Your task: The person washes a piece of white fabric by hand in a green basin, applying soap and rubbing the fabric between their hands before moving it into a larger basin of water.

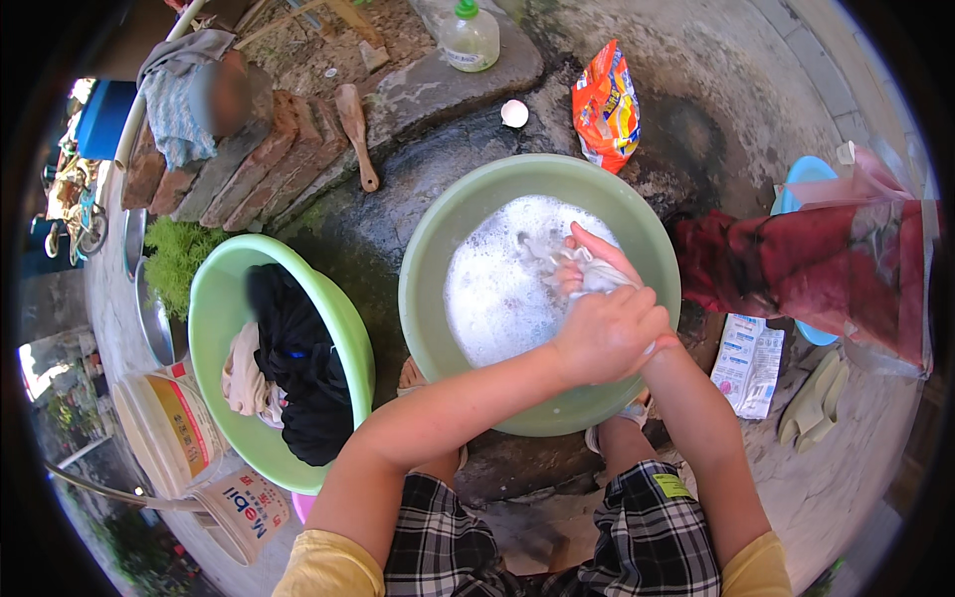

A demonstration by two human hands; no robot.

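A green plastic basin [429,224] with foamy water [500,276] stands between my feet. Over its right half my left hand [615,328] closes around the wet whitish cloth [600,276], close against my other wrist. My right hand [597,254] reaches over the suds with its fingers curled on the same cloth, the thumb side upward. The two hands cross and touch, so part of the cloth and some fingers are hidden.
A light green tub [201,336] of dark and pale clothes stands left. Beyond the basin are a detergent bag [608,112], a wooden paddle [354,134] and a plastic bottle [470,41]. Buckets [168,429] stand lower left; a red cloth-like item [813,257] and slippers [813,403] lie right.
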